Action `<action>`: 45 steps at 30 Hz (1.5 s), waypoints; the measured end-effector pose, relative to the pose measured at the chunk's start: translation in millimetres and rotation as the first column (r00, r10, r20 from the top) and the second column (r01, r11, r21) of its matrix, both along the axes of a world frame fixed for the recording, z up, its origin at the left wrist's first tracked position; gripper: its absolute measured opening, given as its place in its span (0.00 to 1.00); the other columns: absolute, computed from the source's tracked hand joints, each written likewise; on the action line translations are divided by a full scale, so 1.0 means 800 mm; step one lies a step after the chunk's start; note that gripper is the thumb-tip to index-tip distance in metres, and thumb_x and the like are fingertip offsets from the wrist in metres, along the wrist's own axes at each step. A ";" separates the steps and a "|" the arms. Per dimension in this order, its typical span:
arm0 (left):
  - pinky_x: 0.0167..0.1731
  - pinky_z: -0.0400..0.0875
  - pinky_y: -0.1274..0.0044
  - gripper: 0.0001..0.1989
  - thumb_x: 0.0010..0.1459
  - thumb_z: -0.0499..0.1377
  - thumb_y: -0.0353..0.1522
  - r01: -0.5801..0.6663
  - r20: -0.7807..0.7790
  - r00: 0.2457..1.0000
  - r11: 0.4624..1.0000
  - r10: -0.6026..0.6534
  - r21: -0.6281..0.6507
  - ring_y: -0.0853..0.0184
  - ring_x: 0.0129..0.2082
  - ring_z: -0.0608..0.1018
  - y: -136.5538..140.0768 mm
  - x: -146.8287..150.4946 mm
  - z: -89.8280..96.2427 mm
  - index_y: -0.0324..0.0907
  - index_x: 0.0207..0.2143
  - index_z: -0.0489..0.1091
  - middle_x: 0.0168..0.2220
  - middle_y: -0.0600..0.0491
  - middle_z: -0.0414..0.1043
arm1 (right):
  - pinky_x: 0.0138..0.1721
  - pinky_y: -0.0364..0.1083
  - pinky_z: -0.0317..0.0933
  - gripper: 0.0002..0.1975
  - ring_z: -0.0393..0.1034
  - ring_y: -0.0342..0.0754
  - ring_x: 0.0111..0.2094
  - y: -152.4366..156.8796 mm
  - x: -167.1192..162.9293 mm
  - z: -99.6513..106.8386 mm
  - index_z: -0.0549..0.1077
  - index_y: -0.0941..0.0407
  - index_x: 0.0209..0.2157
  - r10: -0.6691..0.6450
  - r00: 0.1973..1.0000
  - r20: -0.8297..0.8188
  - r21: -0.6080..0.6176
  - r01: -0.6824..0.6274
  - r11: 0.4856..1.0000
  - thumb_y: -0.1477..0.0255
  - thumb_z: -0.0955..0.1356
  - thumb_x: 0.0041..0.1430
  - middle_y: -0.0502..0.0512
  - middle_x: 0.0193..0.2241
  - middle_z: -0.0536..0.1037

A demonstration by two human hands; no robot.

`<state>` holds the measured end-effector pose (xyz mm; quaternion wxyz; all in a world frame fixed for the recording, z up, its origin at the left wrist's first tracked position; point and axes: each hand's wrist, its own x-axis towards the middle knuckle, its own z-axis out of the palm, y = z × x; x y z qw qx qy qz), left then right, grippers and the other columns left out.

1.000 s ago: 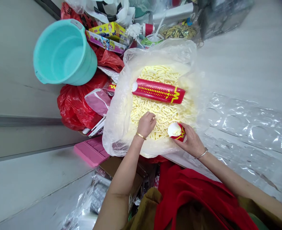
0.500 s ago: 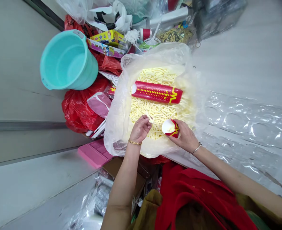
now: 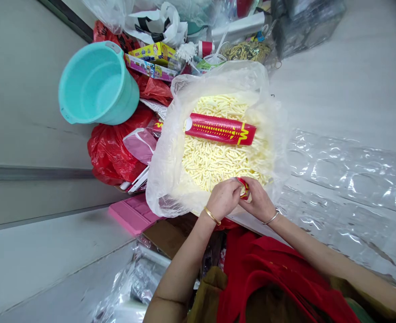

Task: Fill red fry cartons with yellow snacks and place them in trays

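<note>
My right hand (image 3: 257, 200) is wrapped round a small red and yellow fries carton (image 3: 243, 187) near the front of the plastic-lined heap. My left hand (image 3: 224, 197) is closed at the carton's mouth, its fingertips pressed together there; what they pinch is hidden. Pale yellow fry-shaped sticks (image 3: 214, 159) fill a large clear plastic bag (image 3: 160, 179) in front of me. Across the sticks lies a long stack of nested red cartons (image 3: 214, 128) with yellow marks.
A turquoise bucket (image 3: 125, 96) stands at the left above red plastic bags (image 3: 113, 154). A pink tray (image 3: 133, 215) lies at lower left. Clear moulded plastic sheets (image 3: 345, 166) spread over the right side. Small boxes (image 3: 150, 69) and other packaging crowd the back.
My left hand has moved right, from over the sticks to the carton's mouth. The carton stays in my right hand, its opening now mostly covered.
</note>
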<state>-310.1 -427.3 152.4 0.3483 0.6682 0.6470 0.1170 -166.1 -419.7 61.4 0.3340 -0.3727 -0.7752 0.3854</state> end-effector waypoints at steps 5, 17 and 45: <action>0.37 0.69 0.76 0.09 0.61 0.53 0.33 -0.241 0.044 0.970 0.938 0.238 0.249 0.68 0.37 0.73 0.041 -0.056 -0.036 0.41 0.43 0.68 0.39 0.50 0.70 | 0.52 0.57 0.62 0.34 0.63 0.57 0.52 0.014 0.011 -0.009 0.54 0.56 0.58 -0.088 0.996 -0.024 -0.032 0.087 0.996 0.63 0.70 0.54 0.64 0.51 0.66; 0.41 0.64 0.71 0.08 0.62 0.52 0.35 -0.164 -0.078 0.975 0.913 0.207 0.373 0.65 0.39 0.71 0.018 0.011 -0.006 0.43 0.41 0.67 0.37 0.51 0.70 | 0.52 0.57 0.62 0.33 0.63 0.56 0.51 0.013 0.042 0.019 0.55 0.57 0.57 -0.205 0.977 0.060 -0.068 0.209 0.976 0.66 0.70 0.53 0.64 0.50 0.67; 0.43 0.58 0.69 0.09 0.58 0.53 0.26 0.717 -0.331 0.682 0.686 -0.652 0.124 0.64 0.37 0.73 0.235 0.214 -0.173 0.39 0.33 0.74 0.37 0.47 0.72 | 0.60 0.70 0.26 0.46 0.26 0.63 0.66 0.109 0.222 -0.131 0.43 0.65 0.64 -0.479 0.621 0.620 0.119 0.529 0.840 0.51 0.64 0.56 0.70 0.66 0.42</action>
